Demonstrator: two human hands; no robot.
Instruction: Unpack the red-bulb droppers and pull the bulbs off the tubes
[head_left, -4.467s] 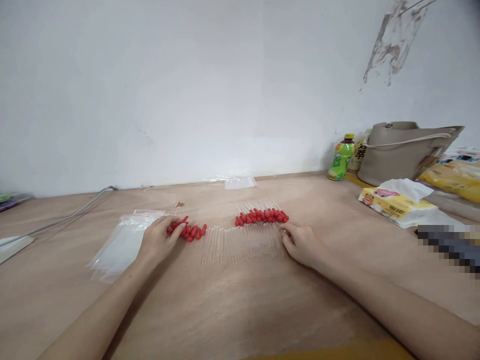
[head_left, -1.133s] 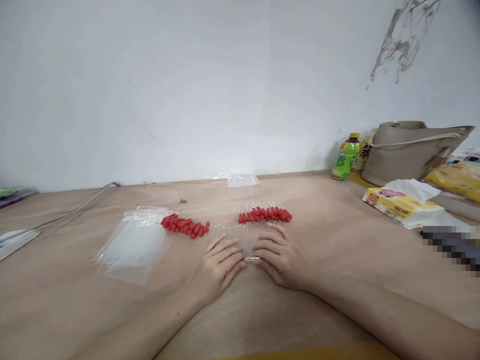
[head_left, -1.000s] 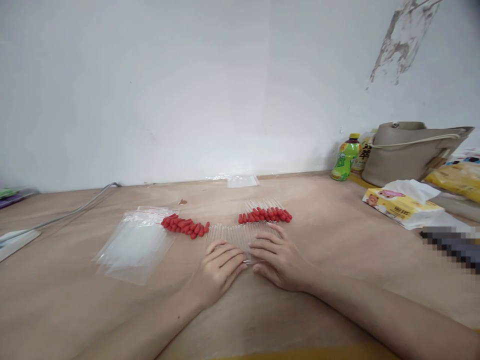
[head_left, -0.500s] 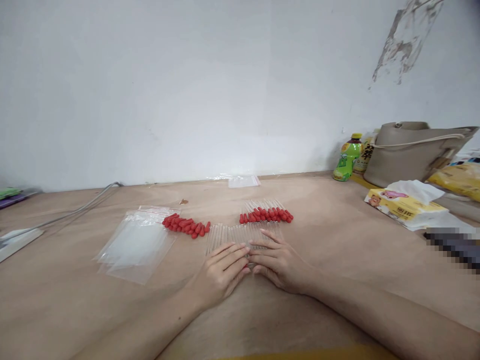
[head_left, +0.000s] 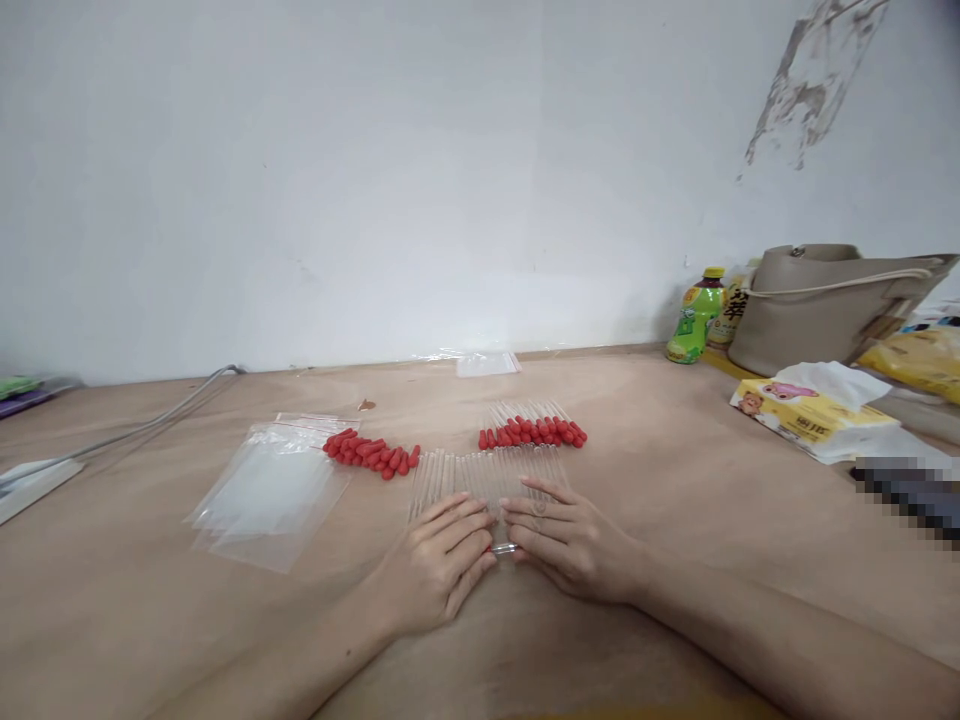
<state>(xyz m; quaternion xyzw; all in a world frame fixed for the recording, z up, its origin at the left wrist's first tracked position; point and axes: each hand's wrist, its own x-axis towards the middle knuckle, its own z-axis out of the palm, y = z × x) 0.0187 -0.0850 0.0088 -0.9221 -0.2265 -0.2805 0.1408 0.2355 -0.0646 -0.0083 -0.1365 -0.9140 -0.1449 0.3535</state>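
Note:
My left hand (head_left: 442, 555) and my right hand (head_left: 564, 540) lie flat side by side on the wooden table (head_left: 675, 500), fingers stretched out and fingertips almost meeting. Both press on the near ends of a row of clear glass tubes (head_left: 480, 472). One tube end (head_left: 504, 548) pokes out between the fingertips. Beyond the row lie several finished droppers with red bulbs (head_left: 534, 431). A loose pile of red rubber bulbs (head_left: 371, 453) sits to the left of them.
A stack of clear zip bags (head_left: 266, 492) lies at the left. Another small bag (head_left: 487, 363) rests by the wall. A green bottle (head_left: 695, 315), a grey handbag (head_left: 825, 305) and a tissue pack (head_left: 814, 415) stand at the right. A grey cable (head_left: 150, 420) runs along the left.
My left hand left the red bulbs and my right hand left the row's right end; both came to the middle. Over the last second they slid slightly toward me on the tubes.

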